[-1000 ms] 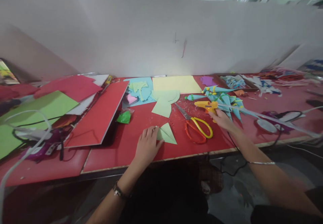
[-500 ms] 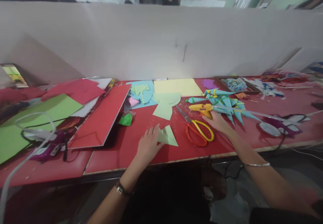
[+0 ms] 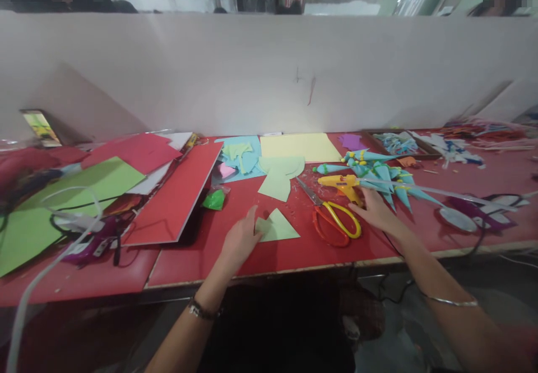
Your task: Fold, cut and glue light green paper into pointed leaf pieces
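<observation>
At lower centre, the left hand (image 3: 239, 243) meets the left edge of the pale green paper (image 3: 281, 228), pinching or not I can't tell; right of centre, the right hand (image 3: 381, 213) spreads its fingers, unclamped, by the yellow glue gun (image 3: 338, 181).

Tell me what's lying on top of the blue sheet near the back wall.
Pale green scraps, blue scraps and a pink piece lie on the blue sheet. Whatever is beneath those scraps is covered and can't be seen.
</observation>
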A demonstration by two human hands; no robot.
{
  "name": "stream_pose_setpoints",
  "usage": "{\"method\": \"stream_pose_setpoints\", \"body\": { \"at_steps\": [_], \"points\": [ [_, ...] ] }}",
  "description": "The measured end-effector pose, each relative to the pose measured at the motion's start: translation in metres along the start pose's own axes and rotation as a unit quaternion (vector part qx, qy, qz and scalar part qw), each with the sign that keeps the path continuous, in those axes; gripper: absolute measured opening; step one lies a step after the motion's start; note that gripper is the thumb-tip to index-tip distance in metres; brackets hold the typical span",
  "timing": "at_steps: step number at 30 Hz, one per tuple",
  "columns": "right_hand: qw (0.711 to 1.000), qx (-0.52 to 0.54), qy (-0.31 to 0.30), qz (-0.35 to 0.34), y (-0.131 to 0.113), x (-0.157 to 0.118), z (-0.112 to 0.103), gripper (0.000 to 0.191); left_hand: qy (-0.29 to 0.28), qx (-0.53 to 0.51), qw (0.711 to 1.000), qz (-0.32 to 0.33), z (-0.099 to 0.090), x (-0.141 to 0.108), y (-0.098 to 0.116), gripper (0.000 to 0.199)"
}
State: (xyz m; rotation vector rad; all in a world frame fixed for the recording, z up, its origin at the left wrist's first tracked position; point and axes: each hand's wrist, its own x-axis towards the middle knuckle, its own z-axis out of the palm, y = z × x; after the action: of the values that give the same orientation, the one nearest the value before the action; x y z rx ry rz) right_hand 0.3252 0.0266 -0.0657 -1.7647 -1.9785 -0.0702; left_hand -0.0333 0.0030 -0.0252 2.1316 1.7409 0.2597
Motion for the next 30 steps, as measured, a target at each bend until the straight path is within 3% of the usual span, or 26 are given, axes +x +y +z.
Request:
{"method": "stream_pose_setpoints", "body": {
  "at_steps": [2,6,14,19,22,26,30],
  "points": [
    [1.0,-0.007,-0.004,0.01,0.001,-0.002,0.002,0.049,-0.009,0.011,1.0,-0.018,-0.005,0.0,0.001,0.052],
    [0.998,-0.045,-0.004,0.034,0.001,-0.008,0.005,0.046,-0.027,0.033,0.999,-0.018,-0.012,0.003,-0.003,0.017],
    [0.995,-0.085,0.002,0.045,-0.009,-0.042,-0.03,0.047,0.034,0.001,0.997,0.062,-0.018,0.009,-0.02,0.012],
    [0.998,0.045,-0.035,0.019,-0.046,-0.056,-0.048,0.034,-0.008,-0.012,0.997,0.079,-0.019,0.011,-0.026,0.014],
    [0.988,0.136,-0.076,0.017,-0.073,-0.054,-0.052,0.027,0.019,-0.027,0.997,0.073,-0.021,0.012,-0.028,0.013],
    [0.971,0.223,-0.084,0.018,-0.1,-0.04,-0.052,0.023,0.053,-0.091,0.99,0.095,-0.029,0.017,-0.026,0.011],
    [0.929,0.358,-0.074,0.048,-0.116,-0.015,-0.047,0.025,0.103,-0.176,0.971,0.121,-0.036,0.025,-0.019,0.009]
  ]
}}
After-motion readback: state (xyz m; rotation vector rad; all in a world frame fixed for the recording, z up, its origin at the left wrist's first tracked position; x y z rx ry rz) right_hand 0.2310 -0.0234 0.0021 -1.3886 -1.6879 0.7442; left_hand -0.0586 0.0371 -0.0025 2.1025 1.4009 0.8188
